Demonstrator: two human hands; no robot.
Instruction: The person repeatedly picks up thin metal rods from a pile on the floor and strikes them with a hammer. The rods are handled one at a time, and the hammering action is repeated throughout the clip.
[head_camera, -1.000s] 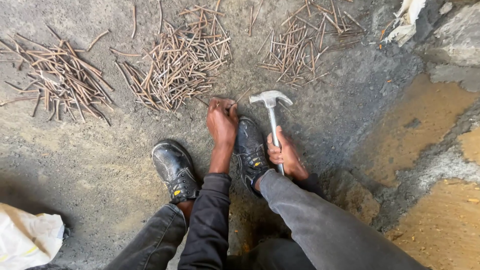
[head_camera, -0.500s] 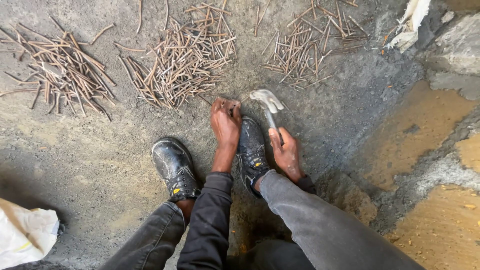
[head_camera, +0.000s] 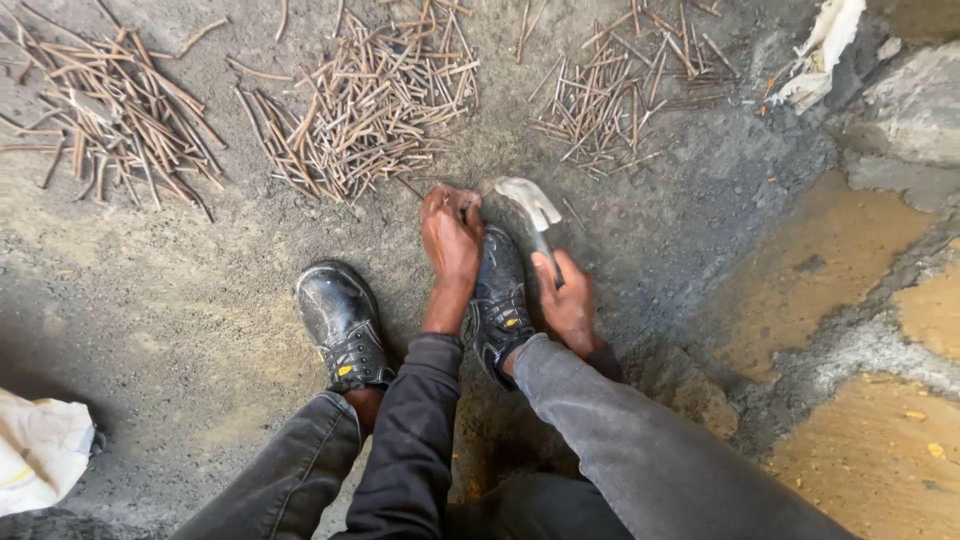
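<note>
Nearest to us, our knees in grey trousers and two black boots (head_camera: 345, 325) planted on gritty concrete (head_camera: 180, 300); a pale bag (head_camera: 40, 450) lies at the near left.

Just past the boots, our right hand (head_camera: 568, 305) is wrapped tight round the handle of a hammer (head_camera: 530, 205), its head tipped down close to the ground and blurred. Beside it our left hand (head_camera: 450, 230) is pinched narrow at the fingertips on something small against the concrete — likely a nail, though it is too small to tell for sure.

Farther out, three loose heaps of nails: a left heap (head_camera: 110, 110), a middle heap (head_camera: 365, 110) just beyond the left hand, and a right heap (head_camera: 630, 90). The left one looks rustier; whether any heap is already worked or sorted we cannot tell from here.

Judgement — one piece is under the hammer, and the bulk of the nails lies untouched in the heaps, so most of the work seems left.

Far right, broken stone (head_camera: 915, 105) and a pale scrap (head_camera: 825, 50).
</note>
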